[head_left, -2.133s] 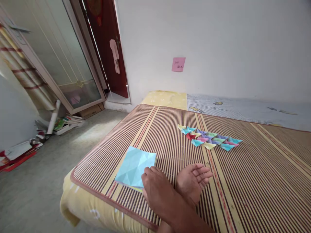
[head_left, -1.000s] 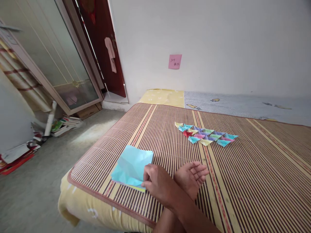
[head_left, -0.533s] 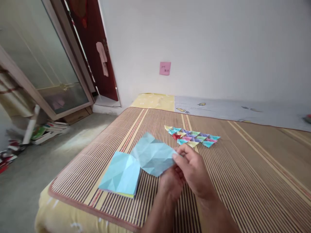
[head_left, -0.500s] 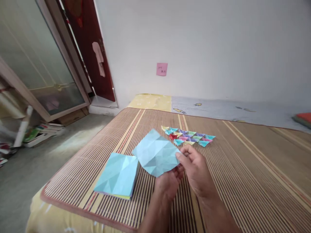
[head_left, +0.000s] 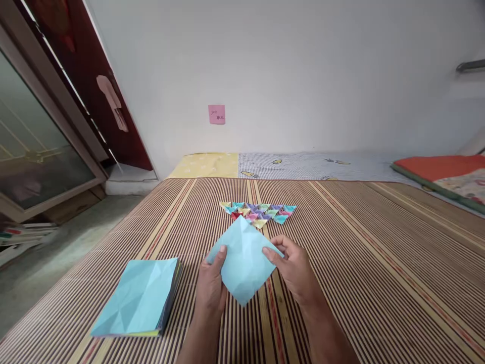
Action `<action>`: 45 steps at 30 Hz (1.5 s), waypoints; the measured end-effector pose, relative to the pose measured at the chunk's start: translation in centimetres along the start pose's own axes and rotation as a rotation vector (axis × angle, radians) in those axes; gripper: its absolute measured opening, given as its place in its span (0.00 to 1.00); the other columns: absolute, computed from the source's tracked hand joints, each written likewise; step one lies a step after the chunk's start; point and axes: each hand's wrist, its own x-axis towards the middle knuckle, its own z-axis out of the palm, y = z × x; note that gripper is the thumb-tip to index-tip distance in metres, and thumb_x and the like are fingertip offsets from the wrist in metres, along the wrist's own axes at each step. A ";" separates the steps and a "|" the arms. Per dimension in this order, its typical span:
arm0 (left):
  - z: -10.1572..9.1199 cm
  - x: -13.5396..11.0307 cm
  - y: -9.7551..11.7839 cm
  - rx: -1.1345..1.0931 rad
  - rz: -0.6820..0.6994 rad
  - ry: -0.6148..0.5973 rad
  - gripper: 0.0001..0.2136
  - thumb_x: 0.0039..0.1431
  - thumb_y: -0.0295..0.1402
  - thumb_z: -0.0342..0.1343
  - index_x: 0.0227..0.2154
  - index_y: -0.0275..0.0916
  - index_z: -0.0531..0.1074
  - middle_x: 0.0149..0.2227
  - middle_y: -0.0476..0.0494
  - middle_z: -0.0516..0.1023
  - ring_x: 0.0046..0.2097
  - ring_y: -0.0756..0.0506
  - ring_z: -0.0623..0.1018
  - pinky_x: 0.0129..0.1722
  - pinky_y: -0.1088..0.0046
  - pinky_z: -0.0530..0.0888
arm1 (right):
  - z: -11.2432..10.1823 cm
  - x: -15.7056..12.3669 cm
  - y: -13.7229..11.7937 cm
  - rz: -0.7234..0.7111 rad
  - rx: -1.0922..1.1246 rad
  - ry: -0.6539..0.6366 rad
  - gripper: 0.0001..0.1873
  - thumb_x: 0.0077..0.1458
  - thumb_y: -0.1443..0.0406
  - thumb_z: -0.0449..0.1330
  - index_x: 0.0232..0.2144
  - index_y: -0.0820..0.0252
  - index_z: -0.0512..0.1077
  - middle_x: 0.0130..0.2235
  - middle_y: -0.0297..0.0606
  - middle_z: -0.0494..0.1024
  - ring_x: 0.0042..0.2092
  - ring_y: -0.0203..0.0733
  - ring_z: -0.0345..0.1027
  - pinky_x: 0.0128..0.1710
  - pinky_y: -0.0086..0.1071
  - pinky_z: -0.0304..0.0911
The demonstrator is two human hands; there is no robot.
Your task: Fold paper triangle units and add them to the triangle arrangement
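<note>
A creased light-blue sheet of origami paper (head_left: pixel 244 263) is held up in a diamond position, one corner pointing away and one toward me. My left hand (head_left: pixel 212 280) grips its left corner, thumb on top and fingers underneath. At the right corner, my right hand (head_left: pixel 290 263) pinches the paper between thumb and fingers. To the left lies a stack of creased paper (head_left: pixel 138 296), light blue on top with yellow showing at its lower edge. Beyond the held sheet sit several small folded paper pieces (head_left: pixel 271 208) in many colours, set in rows; the sheet's far corner partly covers them.
A striped bamboo mat (head_left: pixel 359 293) covers the bed. Behind it runs a checked sheet (head_left: pixel 295 164) beside a yellow cloth (head_left: pixel 208 164). A folded red cloth (head_left: pixel 443 167) lies at the far right. A pink note (head_left: pixel 216 115) is stuck on the wall.
My left hand has come from beneath the sheet to its left corner. The sheet has turned into an upright diamond facing me. The view has swung right, so the stack appears farther left.
</note>
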 end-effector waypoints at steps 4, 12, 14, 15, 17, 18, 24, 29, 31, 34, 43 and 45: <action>0.1 -0.6 0.2 0.112 0.016 0.017 0.19 0.53 0.37 0.72 0.46 0.34 0.80 0.41 0.37 0.86 0.45 0.36 0.85 0.42 0.65 0.82 | -0.5 0.0 0.3 -0.016 -0.004 -0.022 0.14 0.51 0.56 0.71 0.30 0.60 0.76 0.30 0.37 0.78 0.32 0.43 0.72 0.30 0.31 0.66; -0.8 0.4 1.1 -0.181 -0.021 -0.116 0.03 0.57 0.29 0.66 0.35 0.37 0.80 0.35 0.44 0.84 0.34 0.48 0.83 0.31 0.79 0.78 | -1.1 0.6 1.0 -0.001 0.094 0.119 0.20 0.47 0.50 0.71 0.32 0.59 0.74 0.32 0.38 0.79 0.33 0.44 0.73 0.33 0.34 0.69; -0.5 0.0 0.8 -0.108 -0.048 -0.153 0.14 0.49 0.23 0.69 0.40 0.37 0.80 0.39 0.42 0.85 0.38 0.45 0.84 0.35 0.76 0.79 | -0.9 0.6 1.1 0.013 0.112 0.121 0.20 0.48 0.51 0.70 0.34 0.59 0.73 0.33 0.39 0.79 0.34 0.44 0.73 0.34 0.34 0.70; -0.2 -0.4 0.5 -0.003 -0.060 -0.191 0.18 0.48 0.23 0.71 0.43 0.38 0.80 0.42 0.41 0.85 0.41 0.43 0.84 0.39 0.73 0.79 | -0.8 0.5 1.1 0.021 0.115 0.108 0.19 0.49 0.51 0.70 0.34 0.59 0.73 0.33 0.39 0.79 0.34 0.44 0.73 0.34 0.34 0.70; 0.4 -1.1 -0.3 0.154 -0.008 -0.244 0.21 0.43 0.26 0.74 0.42 0.39 0.80 0.43 0.38 0.85 0.48 0.37 0.82 0.45 0.67 0.78 | -0.3 0.3 1.2 0.038 0.110 0.058 0.17 0.49 0.53 0.70 0.33 0.59 0.74 0.31 0.37 0.79 0.32 0.42 0.73 0.32 0.33 0.69; 0.6 -1.4 -0.6 0.199 0.070 -0.215 0.19 0.42 0.30 0.75 0.40 0.39 0.80 0.41 0.38 0.85 0.48 0.35 0.82 0.46 0.64 0.77 | -0.1 0.3 1.3 0.047 0.103 0.025 0.16 0.48 0.54 0.70 0.32 0.59 0.74 0.31 0.37 0.79 0.31 0.41 0.72 0.31 0.32 0.69; 0.0 -0.6 -1.4 0.279 0.222 -0.111 0.11 0.45 0.34 0.75 0.27 0.39 0.77 0.26 0.49 0.80 0.33 0.44 0.78 0.38 0.69 0.74 | 0.5 0.0 1.6 0.092 0.046 -0.166 0.11 0.54 0.58 0.66 0.31 0.59 0.73 0.21 0.29 0.73 0.22 0.36 0.65 0.23 0.29 0.61; -0.6 -0.2 -1.5 0.308 0.234 -0.063 0.14 0.50 0.37 0.72 0.21 0.38 0.73 0.20 0.52 0.74 0.25 0.50 0.70 0.29 0.74 0.68 | 0.1 -0.4 0.4 0.007 -0.022 -0.287 0.14 0.62 0.55 0.61 0.35 0.60 0.76 0.31 0.34 0.77 0.33 0.39 0.71 0.34 0.31 0.65; -0.2 -0.5 -1.6 0.307 0.221 -0.062 0.15 0.49 0.36 0.73 0.20 0.38 0.72 0.20 0.52 0.73 0.25 0.50 0.70 0.28 0.75 0.68 | 0.2 -0.6 0.1 -0.023 -0.085 -0.338 0.12 0.61 0.56 0.63 0.36 0.60 0.76 0.34 0.35 0.77 0.37 0.40 0.71 0.37 0.31 0.65; 0.8 -1.2 -1.6 0.292 0.200 -0.063 0.15 0.46 0.36 0.74 0.22 0.38 0.71 0.20 0.54 0.72 0.24 0.51 0.69 0.26 0.75 0.68 | 0.2 -0.6 0.3 0.001 -0.155 -0.343 0.09 0.57 0.59 0.65 0.31 0.60 0.75 0.29 0.31 0.73 0.31 0.38 0.68 0.32 0.30 0.62; 1.6 -1.9 -1.7 0.256 0.236 -0.026 0.16 0.46 0.37 0.74 0.25 0.39 0.70 0.20 0.57 0.69 0.22 0.54 0.67 0.23 0.79 0.66 | -1.6 -0.2 0.7 0.053 -0.093 -0.293 0.11 0.55 0.57 0.65 0.30 0.59 0.74 0.28 0.32 0.75 0.29 0.37 0.69 0.31 0.30 0.65; 1.5 -2.2 -1.9 0.313 0.230 -0.057 0.15 0.48 0.37 0.73 0.24 0.38 0.71 0.21 0.55 0.71 0.23 0.53 0.69 0.25 0.77 0.68 | -1.6 -0.4 -0.1 0.044 -0.092 -0.292 0.10 0.54 0.58 0.67 0.32 0.60 0.77 0.29 0.33 0.77 0.32 0.39 0.71 0.33 0.30 0.66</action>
